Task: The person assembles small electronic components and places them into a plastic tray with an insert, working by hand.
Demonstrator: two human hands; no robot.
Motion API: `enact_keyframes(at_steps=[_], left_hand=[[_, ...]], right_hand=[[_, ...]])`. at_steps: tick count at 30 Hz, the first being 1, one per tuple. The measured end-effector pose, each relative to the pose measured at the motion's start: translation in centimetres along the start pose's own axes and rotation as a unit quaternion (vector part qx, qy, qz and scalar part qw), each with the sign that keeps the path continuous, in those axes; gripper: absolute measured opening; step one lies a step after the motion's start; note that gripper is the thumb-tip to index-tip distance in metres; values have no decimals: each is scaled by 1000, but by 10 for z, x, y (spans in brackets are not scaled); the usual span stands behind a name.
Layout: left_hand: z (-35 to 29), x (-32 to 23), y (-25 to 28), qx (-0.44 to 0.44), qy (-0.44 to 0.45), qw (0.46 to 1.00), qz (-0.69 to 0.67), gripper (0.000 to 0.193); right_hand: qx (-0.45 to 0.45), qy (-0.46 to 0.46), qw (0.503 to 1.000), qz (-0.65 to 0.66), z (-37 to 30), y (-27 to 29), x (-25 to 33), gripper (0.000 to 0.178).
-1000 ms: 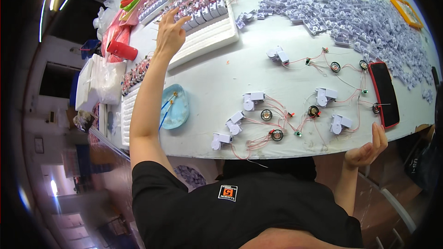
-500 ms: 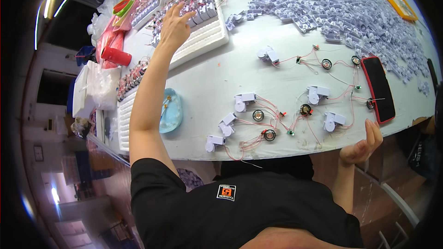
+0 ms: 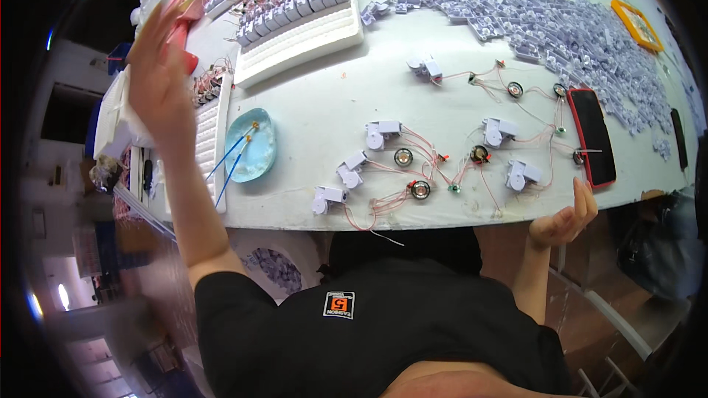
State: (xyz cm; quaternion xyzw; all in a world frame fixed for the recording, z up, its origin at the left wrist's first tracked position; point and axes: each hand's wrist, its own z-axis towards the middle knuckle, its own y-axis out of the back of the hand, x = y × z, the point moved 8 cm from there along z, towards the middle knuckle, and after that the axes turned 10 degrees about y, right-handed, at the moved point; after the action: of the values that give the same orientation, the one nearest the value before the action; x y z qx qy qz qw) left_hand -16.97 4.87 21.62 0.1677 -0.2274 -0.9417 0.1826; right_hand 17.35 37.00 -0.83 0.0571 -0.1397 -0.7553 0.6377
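Note:
My left hand (image 3: pixel 166 81) is raised at the left, blurred by motion, with fingers stretched out and nothing visible in it. It passes in front of a red cup (image 3: pixel 191 64), near a white foam tray (image 3: pixel 210 129). My right hand (image 3: pixel 566 220) hovers at the table's front edge, palm up, its fingers loosely bent and holding nothing. Just beyond it lies a black phone in a red case (image 3: pixel 592 136). Several white plastic housings (image 3: pixel 382 134) with red and white wires, round speakers (image 3: pixel 420 189) and small green boards (image 3: pixel 453 189) are spread over the table before me.
A larger foam tray (image 3: pixel 310 48) holds rows of wired white units. A blue dish (image 3: pixel 258 151) carries two blue-handled brushes (image 3: pixel 234 166). A big heap of white plastic parts (image 3: pixel 509 11) covers the far right, beside an orange-framed tray (image 3: pixel 636 24). Below the table stands a tub of parts (image 3: pixel 274 269).
My left hand has left the units in the far foam tray and swung left and nearer. The view has shifted slightly. My right hand stays by the table edge.

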Motion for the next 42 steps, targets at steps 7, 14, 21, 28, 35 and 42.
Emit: enact_keyframes(at_steps=[7,14,21,28,35,42], left_hand=[[-163,-23,91,-180,161,969,-46,34],[-248,-30,21,-48,342,926,-153,33],[-261,-38,15,-5,312,939,-145,30],[-259,-46,22,-4,315,936,-153,29],[-191,-62,10,35,257,954,-149,30],[-99,38,-102,199,428,850,-234,34]], right_hand=[[-29,-15,997,70,16,-4,4,38],[15,8,987,159,58,-12,58,26],[247,37,933,260,94,-93,105,22],[389,72,908,136,105,-230,95,33],[426,-17,876,227,102,-276,65,37],[318,20,864,390,159,-264,151,34]])
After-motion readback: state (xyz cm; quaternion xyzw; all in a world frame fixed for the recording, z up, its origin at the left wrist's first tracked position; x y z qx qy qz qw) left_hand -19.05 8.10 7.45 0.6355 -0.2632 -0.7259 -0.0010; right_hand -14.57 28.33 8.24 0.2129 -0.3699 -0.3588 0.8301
